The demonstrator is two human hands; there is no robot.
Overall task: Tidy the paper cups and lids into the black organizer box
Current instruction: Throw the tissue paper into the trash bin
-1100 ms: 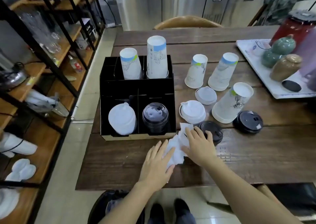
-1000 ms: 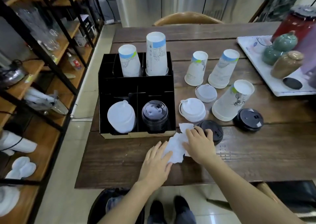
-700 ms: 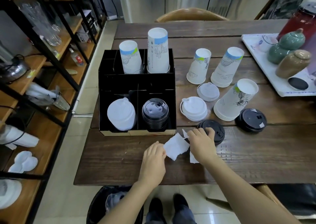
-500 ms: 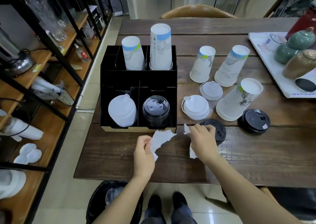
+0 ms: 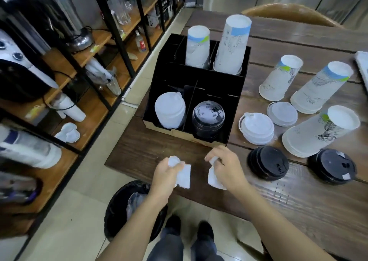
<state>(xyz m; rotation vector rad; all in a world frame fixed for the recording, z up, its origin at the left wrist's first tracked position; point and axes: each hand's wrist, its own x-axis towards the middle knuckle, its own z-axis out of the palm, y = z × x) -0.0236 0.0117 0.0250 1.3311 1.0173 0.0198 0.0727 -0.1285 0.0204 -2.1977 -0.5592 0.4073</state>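
- Near the front edge of a dark wooden table [image 5: 298, 207], two bare hands are seen side by side, each clenched around its own scrap of white paper.
- A crumpled white scrap [image 5: 182, 173] is gripped by the left hand [image 5: 169, 173]; its loose end hangs down toward the person.
- A second white scrap [image 5: 214, 178] is pinched in the right hand [image 5: 227, 169], its long side running toward the person.
- Just beyond both hands, a black organizer box [image 5: 199, 75] is set on the table.
- Two inverted paper-cup stacks [image 5: 232, 45] stand upright in its far compartments, bases up.
- White lids [image 5: 170, 111] and black lids [image 5: 208, 117] are stacked in its near compartments, tops tilted toward the hands.
- To the right of the right hand, three more inverted cup stacks [image 5: 320, 131], two white lid piles [image 5: 256, 130] and two black lid piles [image 5: 267, 165] are left loose on the table.
- Below the left hand, a black-lined bin [image 5: 121, 211] is seen on the floor.
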